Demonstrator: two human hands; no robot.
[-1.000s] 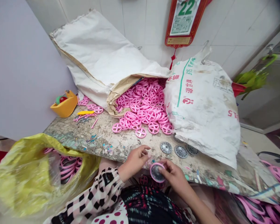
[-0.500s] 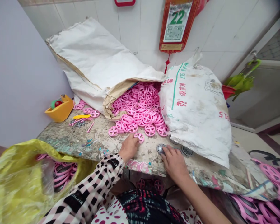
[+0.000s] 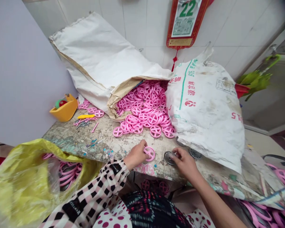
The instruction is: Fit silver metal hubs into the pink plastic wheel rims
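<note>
Pinched in my left hand (image 3: 137, 155) is a pink plastic wheel ring (image 3: 150, 153) with crossed spokes, raised at the near side of the worktable. My right hand (image 3: 185, 163), fingers closed, grips the edge of a round dark grey disc (image 3: 169, 157), tilted just above the tabletop. A gap separates the two parts. Behind them, a heap of pink wheel rings (image 3: 147, 110) spills from the mouth of a white sack (image 3: 114, 60). More grey discs (image 3: 195, 153) lie partly under the front edge of a second white sack (image 3: 206, 114), right of my right hand.
On the table's left stand a yellow tape dispenser (image 3: 64, 109), a yellow-handled tool (image 3: 85, 116) and small loose pieces. A yellow bag (image 3: 16, 177) of pink-and-grey parts hangs at the lower left. More such parts (image 3: 258, 212) lie lower right. A calendar (image 3: 186, 23) hangs behind.
My left hand has drawn the pink ring away from the heap, toward me. My right hand has picked up the grey disc's edge and tilted it. The view has shifted slightly.
</note>
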